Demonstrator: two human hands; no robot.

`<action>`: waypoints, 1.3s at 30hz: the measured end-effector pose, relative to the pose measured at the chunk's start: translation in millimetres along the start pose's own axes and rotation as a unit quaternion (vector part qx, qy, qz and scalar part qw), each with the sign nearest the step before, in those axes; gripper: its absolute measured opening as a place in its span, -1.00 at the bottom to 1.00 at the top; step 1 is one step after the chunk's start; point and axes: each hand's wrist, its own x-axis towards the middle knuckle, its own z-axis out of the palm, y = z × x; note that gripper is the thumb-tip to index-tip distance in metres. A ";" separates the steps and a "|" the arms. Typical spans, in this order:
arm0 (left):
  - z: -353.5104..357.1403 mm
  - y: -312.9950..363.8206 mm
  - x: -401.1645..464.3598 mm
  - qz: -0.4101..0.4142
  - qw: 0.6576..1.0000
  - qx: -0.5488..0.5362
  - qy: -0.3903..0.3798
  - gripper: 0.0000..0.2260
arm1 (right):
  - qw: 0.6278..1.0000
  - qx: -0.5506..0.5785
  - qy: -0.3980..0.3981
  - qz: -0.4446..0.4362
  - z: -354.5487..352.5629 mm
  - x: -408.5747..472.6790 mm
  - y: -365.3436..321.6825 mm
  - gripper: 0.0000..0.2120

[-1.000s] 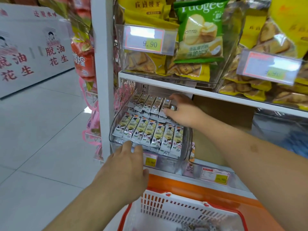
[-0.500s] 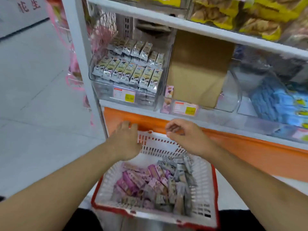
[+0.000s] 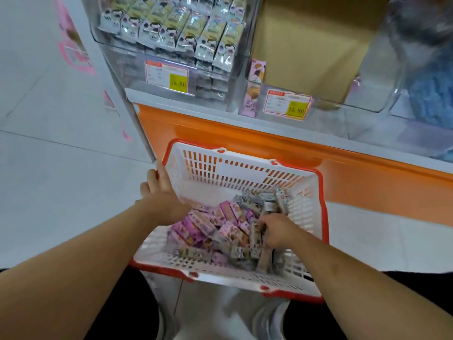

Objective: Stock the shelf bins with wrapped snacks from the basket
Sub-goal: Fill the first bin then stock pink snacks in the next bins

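Observation:
A white basket with a red rim (image 3: 245,173) sits below the shelf and holds a heap of pink wrapped snacks (image 3: 196,224) and grey wrapped snacks (image 3: 259,200). My left hand (image 3: 159,190) grips the basket's left rim. My right hand (image 3: 274,231) is down in the heap, its fingers curled round several grey snack packets. Above, a clear shelf bin (image 3: 157,57) is filled with rows of silver-yellow snack packets (image 3: 186,25).
A second clear bin (image 3: 289,104) to the right has a price tag and a brown cardboard box (image 3: 313,40) standing in it. Blue packets (image 3: 431,94) fill a bin at far right. An orange shelf base (image 3: 367,182) runs behind the basket. Grey floor tiles (image 3: 49,168) lie to the left.
My view has dropped from the bin to the basket. My left hand moved from the bin's front to the basket rim. My right hand left the bin and dug into the grey snacks.

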 end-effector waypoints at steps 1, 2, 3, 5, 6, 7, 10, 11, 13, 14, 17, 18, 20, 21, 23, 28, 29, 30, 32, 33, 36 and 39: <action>-1.4 -2.0 3.2 -0.012 1.000 -0.014 -0.001 0.20 | 1.000 0.003 -0.005 -0.001 -1.4 -0.1 -1.1 -0.69; -3.4 -1.4 2.8 -0.026 0.999 -0.018 -0.010 0.21 | 1.000 0.004 -0.015 0.000 -3.7 0.9 -2.2 -0.73; -2.0 -0.8 4.2 -0.031 0.999 -0.023 -0.017 0.20 | 1.000 0.004 -0.023 -0.003 -6.7 1.1 -3.1 -0.78; -7.8 5.4 -4.7 -0.043 0.999 -0.018 -0.028 0.18 | 1.000 -0.006 -0.021 -0.019 -16.3 -1.1 -4.4 -0.84; -12.5 9.0 -8.9 -0.045 0.999 -0.012 -0.022 0.16 | 1.000 -0.008 -0.014 -0.027 -24.5 -4.9 -6.3 -0.85; -18.2 12.2 -13.1 -0.052 0.998 -0.005 -0.018 0.12 | 0.999 -0.005 -0.009 -0.032 -34.3 -9.8 -9.3 -0.85; -37.5 21.1 -28.7 -0.062 0.996 0.061 0.001 -0.06 | 0.997 -0.005 0.016 -0.077 -75.4 -31.9 -24.4 -0.84; -46.5 25.9 -32.8 -0.048 0.996 0.080 0.013 -0.12 | 0.995 0.001 0.035 -0.096 -92.3 -42.6 -31.7 -0.84; -71.2 37.9 -38.8 0.013 0.998 0.062 0.017 -0.32 | 0.987 0.036 0.085 -0.131 -128.0 -69.0 -47.8 -0.83; -87.9 45.4 -42.9 0.059 0.998 0.032 -0.004 -0.47 | 0.981 0.059 0.111 -0.150 -145.5 -85.3 -56.1 -0.82; -142.8 70.4 -69.2 0.154 0.976 -0.134 -0.083 -0.69 | 0.947 0.147 0.170 -0.228 -187.0 -137.7 -75.3 -0.77; -159.6 75.7 -82.3 0.166 0.959 -0.202 -0.111 -0.71 | 0.930 0.184 0.184 -0.259 -196.0 -154.7 -79.9 -0.74; -185.7 77.1 -106.0 0.194 0.920 -0.293 -0.173 -0.70 | 0.890 0.272 0.208 -0.302 -206.5 -180.7 -84.6 -0.70; -194.5 73.5 -115.7 0.213 0.908 -0.301 -0.199 -0.67 | 0.869 0.307 0.218 -0.320 -208.7 -189.8 -86.0 -0.69; -202.3 65.7 -128.9 0.257 0.889 -0.304 -0.228 -0.67 | 0.835 0.352 0.237 -0.350 -209.6 -198.7 -89.0 -0.67; -207.4 66.2 -130.0 0.321 0.888 -0.313 -0.105 -0.76 | 0.816 0.344 0.273 -0.377 -213.6 -198.8 -96.1 -0.50; -210.1 69.8 -130.2 0.329 0.891 -0.304 -0.069 -0.75 | 0.823 0.328 0.280 -0.370 -214.8 -197.4 -95.2 -0.47; -212.5 72.0 -129.8 0.338 0.894 -0.292 -0.039 -0.74 | 0.829 0.319 0.284 -0.362 -216.2 -197.5 -94.6 -0.47; -216.0 73.9 -131.1 0.348 0.894 -0.282 0.013 -0.76 | 0.841 0.312 0.288 -0.335 -219.4 -196.1 -92.7 -0.56; -217.7 73.7 -131.7 0.347 0.893 -0.283 0.036 -0.77 | 0.849 0.311 0.285 -0.318 -221.2 -195.8 -92.7 -0.62; -220.5 72.3 -127.0 0.340 0.889 -0.294 0.087 -0.73 | 0.861 0.324 0.257 -0.296 -224.2 -197.8 -96.0 -0.75; -223.8 75.6 -125.2 0.339 0.879 -0.312 0.124 -0.67 | 0.851 0.362 0.240 -0.294 -223.8 -196.6 -101.2 -0.80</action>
